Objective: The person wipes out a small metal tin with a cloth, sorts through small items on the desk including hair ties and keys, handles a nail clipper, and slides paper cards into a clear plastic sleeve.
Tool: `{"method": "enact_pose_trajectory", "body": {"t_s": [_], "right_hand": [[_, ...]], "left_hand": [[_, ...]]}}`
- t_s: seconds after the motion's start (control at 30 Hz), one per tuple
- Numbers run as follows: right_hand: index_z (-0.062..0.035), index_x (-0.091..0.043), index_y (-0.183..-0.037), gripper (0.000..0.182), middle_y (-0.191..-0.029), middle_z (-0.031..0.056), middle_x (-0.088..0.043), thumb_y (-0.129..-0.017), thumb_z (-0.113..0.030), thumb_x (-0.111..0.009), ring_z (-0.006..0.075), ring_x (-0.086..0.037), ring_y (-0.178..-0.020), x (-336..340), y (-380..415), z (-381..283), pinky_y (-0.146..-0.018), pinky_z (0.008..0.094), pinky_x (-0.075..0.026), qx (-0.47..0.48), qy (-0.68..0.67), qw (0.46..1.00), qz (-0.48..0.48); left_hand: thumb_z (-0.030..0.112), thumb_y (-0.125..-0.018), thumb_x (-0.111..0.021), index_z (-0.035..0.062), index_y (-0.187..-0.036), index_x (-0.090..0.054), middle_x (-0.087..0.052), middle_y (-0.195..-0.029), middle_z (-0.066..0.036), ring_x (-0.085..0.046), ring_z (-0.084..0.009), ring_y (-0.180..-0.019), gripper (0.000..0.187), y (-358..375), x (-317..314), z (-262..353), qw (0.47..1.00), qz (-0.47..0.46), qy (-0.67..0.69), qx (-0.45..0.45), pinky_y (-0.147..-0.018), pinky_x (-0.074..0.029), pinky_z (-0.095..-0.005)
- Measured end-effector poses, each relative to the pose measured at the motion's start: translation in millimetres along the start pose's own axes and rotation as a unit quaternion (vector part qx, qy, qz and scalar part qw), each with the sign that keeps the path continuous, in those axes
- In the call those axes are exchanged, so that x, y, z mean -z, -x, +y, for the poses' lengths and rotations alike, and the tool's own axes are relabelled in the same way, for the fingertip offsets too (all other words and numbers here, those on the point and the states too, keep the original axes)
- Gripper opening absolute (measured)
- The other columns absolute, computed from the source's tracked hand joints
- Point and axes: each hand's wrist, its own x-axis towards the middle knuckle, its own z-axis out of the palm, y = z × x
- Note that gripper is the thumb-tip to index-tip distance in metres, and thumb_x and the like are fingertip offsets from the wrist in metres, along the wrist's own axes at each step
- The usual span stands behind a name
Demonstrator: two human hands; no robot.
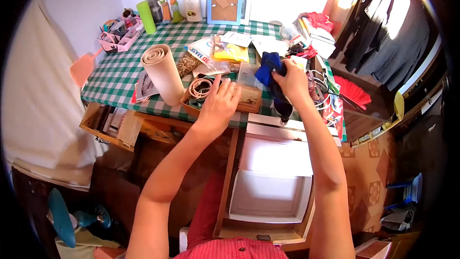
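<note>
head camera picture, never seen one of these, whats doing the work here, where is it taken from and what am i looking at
No machine here: these are a person's own bare hands, seen by a camera worn on the head, looking forward and down. It is the only view. The checked tablecloth bears a beige roll standing on end, a blue picture frame at the back, and many small things. The right hand holds a blue and black bundle; what it is, I can't tell. The left hand is open beside a coiled cord. Below, an open drawer holds a white box.
</note>
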Motion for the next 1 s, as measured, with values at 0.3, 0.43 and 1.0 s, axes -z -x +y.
{"method": "enact_pose_trajectory", "body": {"t_s": [0.3,0.43,1.0], "right_hand": [[0.0001,-0.064,-0.102,0.028,-0.09,0.0043,-0.065,-0.081,-0.016,-0.073,0.0085,-0.06,-0.077,78,5,-16,-0.068,0.0222,-0.048,-0.113,-0.482,0.86,0.12],[-0.0032,-0.059,-0.108,0.031,-0.097,0.0046,-0.064,-0.084,-0.021,-0.068,0.0135,-0.062,-0.086,105,28,-14,-0.075,0.0255,-0.05,-0.191,-0.609,0.761,0.114],[-0.0009,-0.053,-0.119,0.047,-0.112,0.0081,-0.061,-0.077,-0.004,-0.073,0.014,-0.057,-0.102,57,167,-152,-0.091,0.0297,-0.045,-0.067,-0.619,0.781,-0.049]], "left_hand": [[0.036,-0.057,-0.078,-0.0002,-0.113,-0.052,-0.056,-0.106,-0.013,-0.05,-0.03,-0.113,0.071,-58,-21,-28,0.96,-0.268,0.077,0.008,-0.109,0.002,-0.0682],[0.032,-0.057,-0.077,-0.0037,-0.117,-0.049,-0.05,-0.11,-0.017,-0.049,-0.0322,-0.113,0.075,-42,16,-24,0.978,-0.15,0.141,0.039,-0.111,-0.014,-0.0618],[0.001,-0.08,-0.062,0.0012,-0.146,-0.021,-0.038,-0.137,-0.015,-0.043,-0.0234,-0.126,0.078,115,101,80,0.724,0.227,0.642,0.111,-0.108,-0.034,-0.0374]]}}
